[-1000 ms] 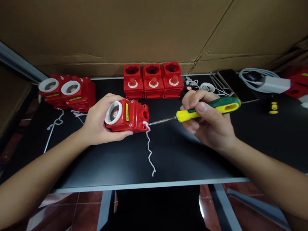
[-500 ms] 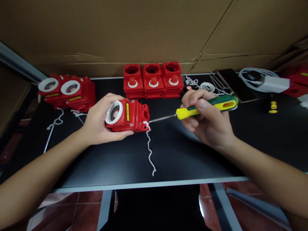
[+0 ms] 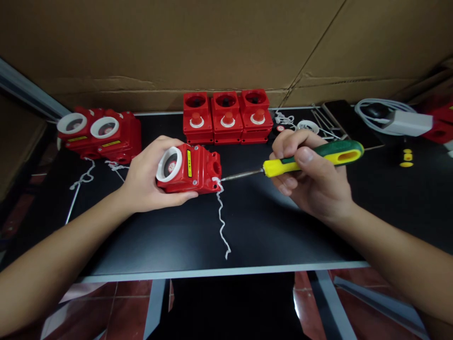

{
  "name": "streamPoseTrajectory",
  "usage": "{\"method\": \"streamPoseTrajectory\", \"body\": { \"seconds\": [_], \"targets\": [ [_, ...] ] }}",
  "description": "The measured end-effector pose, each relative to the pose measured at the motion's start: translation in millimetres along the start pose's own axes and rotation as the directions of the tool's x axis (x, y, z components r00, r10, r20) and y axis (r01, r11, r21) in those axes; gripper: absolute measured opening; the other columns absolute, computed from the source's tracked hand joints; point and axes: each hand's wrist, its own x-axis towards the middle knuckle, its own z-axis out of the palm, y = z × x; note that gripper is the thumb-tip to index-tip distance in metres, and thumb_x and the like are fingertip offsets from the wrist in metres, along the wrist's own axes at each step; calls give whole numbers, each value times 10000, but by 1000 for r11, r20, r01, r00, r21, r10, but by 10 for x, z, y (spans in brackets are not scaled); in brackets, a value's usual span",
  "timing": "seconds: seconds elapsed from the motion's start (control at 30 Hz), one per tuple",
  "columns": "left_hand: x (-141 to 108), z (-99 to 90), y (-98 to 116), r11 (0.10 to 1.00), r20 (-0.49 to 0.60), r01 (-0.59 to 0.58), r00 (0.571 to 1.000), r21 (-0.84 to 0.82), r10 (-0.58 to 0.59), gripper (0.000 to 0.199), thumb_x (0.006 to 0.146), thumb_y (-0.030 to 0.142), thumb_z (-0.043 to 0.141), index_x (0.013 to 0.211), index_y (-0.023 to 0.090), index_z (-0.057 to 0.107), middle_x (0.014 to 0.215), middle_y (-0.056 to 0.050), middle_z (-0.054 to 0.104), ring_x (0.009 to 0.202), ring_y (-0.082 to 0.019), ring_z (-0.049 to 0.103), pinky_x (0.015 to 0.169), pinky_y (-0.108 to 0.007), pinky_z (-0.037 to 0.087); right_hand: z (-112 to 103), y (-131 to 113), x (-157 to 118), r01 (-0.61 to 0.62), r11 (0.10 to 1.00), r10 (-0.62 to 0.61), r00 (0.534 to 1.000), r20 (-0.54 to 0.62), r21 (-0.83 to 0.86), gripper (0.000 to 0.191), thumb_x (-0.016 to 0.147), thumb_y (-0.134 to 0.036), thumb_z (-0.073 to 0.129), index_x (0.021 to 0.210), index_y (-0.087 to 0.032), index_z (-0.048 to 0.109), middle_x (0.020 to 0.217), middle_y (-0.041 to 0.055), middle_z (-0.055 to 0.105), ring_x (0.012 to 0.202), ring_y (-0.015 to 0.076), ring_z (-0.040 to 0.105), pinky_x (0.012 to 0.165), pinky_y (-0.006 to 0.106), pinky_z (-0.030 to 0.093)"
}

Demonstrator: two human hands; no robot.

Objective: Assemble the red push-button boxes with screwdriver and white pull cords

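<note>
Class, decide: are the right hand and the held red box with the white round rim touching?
Apart. The head view shows black tabletop between the right hand and the red box, spanned by the screwdriver's metal shaft.

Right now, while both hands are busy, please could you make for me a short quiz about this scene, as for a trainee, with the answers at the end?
1. True or false: the right hand holds the screwdriver by its green and yellow handle.
2. How many red boxes stand side by side in the back row, in front of the cardboard?
A) two
B) three
C) four
3. Fill in the colour: a ____ string hangs from the red box in the left hand.

Key: 1 true; 2 B; 3 white.
</note>
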Motion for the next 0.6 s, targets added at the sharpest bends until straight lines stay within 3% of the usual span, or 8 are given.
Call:
{"method": "streamPoseTrajectory", "body": {
  "seconds": [0.47, 0.6],
  "targets": [
    [-1, -34, 50, 998, 38, 56, 998, 29, -57, 777, 1024, 721, 909, 1593, 274, 626, 1392, -106, 805, 1151, -336, 842, 915, -547, 757, -19, -3, 3, 1, 1000, -1, 1000, 15, -18, 357, 1016, -486, 1010, 896, -243, 778, 904, -34, 619, 482, 41, 422, 384, 237, 478],
    [-11, -33, 42, 999, 24, 37, 999, 37, -38, 791, 1036, 752, 905, 1654, 348, 619, 1391, -90, 802, 1143, -344, 844, 907, -536, 761, -45, 7, 21, 65, 998, -62, 995, 78, -27, 314, 1050, -445, 981, 920, -232, 790, 899, -36, 613, 486, 38, 475, 370, 212, 451]
  ]
}}
